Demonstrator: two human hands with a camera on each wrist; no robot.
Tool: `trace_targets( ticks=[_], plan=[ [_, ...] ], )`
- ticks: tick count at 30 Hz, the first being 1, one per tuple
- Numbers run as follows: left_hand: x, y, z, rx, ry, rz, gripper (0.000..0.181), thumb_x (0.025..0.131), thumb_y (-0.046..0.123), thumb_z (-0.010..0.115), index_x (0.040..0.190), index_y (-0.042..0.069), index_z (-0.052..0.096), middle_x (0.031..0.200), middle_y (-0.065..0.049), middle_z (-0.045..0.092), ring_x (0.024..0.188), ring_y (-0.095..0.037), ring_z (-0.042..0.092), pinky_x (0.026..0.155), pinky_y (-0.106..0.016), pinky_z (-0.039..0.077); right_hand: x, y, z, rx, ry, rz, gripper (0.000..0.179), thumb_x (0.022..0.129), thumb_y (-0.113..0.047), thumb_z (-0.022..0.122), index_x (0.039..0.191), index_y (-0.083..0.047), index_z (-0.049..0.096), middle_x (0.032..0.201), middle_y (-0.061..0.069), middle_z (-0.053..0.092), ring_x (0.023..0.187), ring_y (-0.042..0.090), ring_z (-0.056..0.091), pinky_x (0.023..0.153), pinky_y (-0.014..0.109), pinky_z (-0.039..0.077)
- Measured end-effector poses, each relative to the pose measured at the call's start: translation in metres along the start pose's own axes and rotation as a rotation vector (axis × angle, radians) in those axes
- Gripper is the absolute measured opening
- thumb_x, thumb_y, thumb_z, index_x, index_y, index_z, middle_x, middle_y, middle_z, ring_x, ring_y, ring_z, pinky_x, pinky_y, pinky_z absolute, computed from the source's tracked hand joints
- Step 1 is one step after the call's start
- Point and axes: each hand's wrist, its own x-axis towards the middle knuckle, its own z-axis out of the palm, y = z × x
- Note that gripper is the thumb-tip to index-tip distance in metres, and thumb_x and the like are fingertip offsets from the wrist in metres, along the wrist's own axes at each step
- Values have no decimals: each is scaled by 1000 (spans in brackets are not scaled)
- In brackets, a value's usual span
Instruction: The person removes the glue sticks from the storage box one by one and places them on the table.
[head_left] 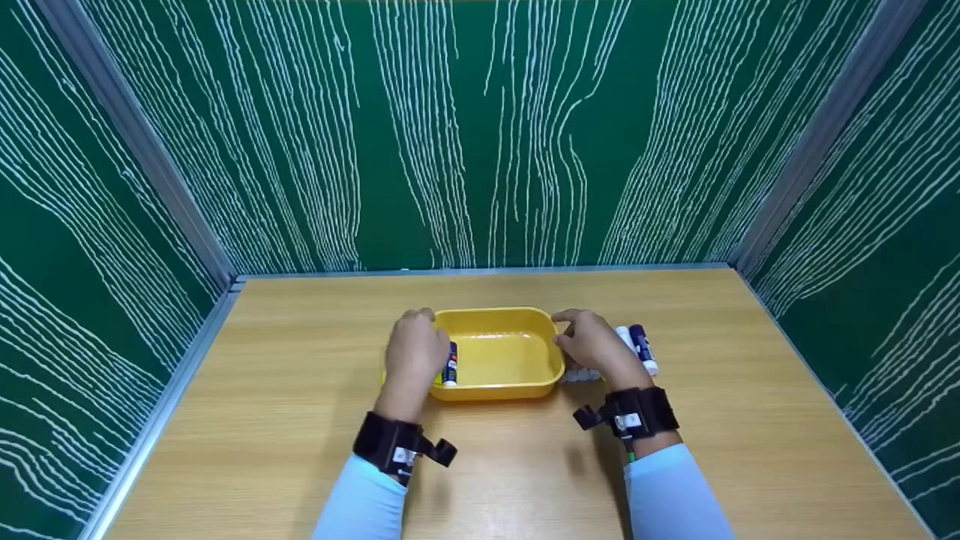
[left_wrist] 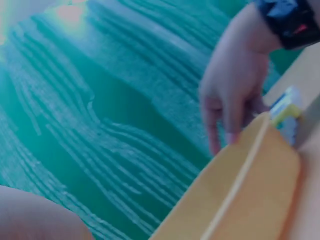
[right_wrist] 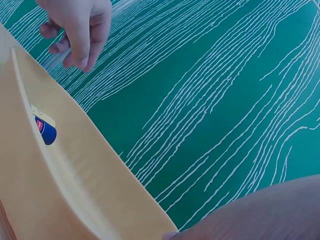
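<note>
A yellow plastic tub [head_left: 499,391] stands on the table between both hands. In the head view my left hand [head_left: 415,349] is over its left end, with the fingertips hidden; in the right wrist view this hand [right_wrist: 82,30] has loosely bent fingers and nothing visible in them. Beside it, inside the tub, is a dark blue glue stick [head_left: 451,365] with a white end. My right hand [head_left: 596,346] is at the right rim, thumb and forefinger apart, fingertips at the edge. In the left wrist view its fingers [left_wrist: 233,117] point down beside the rim.
Right of the right hand lie a dark purple glue stick [head_left: 642,346] and a white one [head_left: 624,337]. Several small white ends [head_left: 583,375] show below that hand. Green walls [head_left: 480,150] with white lines enclose the wooden table [head_left: 495,465] at the back and sides.
</note>
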Motion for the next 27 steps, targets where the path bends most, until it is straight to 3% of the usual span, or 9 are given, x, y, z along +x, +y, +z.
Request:
trace_targets(
  ticks=[4,8,11,15,21,27],
  plan=[
    [-4,6,13,14,-11,57,38,109,16,71,141,-3,75,133,-22,74,131,-37,70,115,-49,63,0,-1,-1,13,-9,23,54,117,-13,64,170,-13,53,121,20,75,88,27,74,78,35,67],
    [-6,11,21,13,-66,73,37,111,16,70,142,-3,75,139,-22,74,134,-37,71,115,-51,63,0,-3,-3,11,-11,41,54,117,-15,63,170,-14,52,122,19,74,91,28,74,78,33,66],
    [-8,15,25,17,-112,61,37,112,15,67,144,-2,74,144,-21,73,133,-35,73,116,-53,62,1,-3,-3,18,-16,53,55,117,-15,64,171,-15,51,123,19,74,93,28,74,81,34,67],
    [-9,17,30,67,-139,32,33,112,13,65,139,-2,75,133,-19,76,115,-30,74,107,-50,66,1,-2,-2,29,-24,58,55,117,-15,64,171,-14,51,123,19,73,94,28,74,82,36,68],
    [-8,17,33,114,-144,-2,28,113,15,64,134,-1,76,121,-18,78,98,-26,71,92,-46,67,0,-2,-3,21,-17,57,55,117,-14,64,171,-15,51,123,18,73,96,29,74,81,34,67],
    [-9,11,37,154,-113,51,20,107,1,62,117,-2,79,112,-21,81,102,-35,80,87,-51,69,1,1,-1,7,7,-2,53,116,-11,64,168,-10,54,117,18,74,88,25,73,75,34,66]
  ],
)
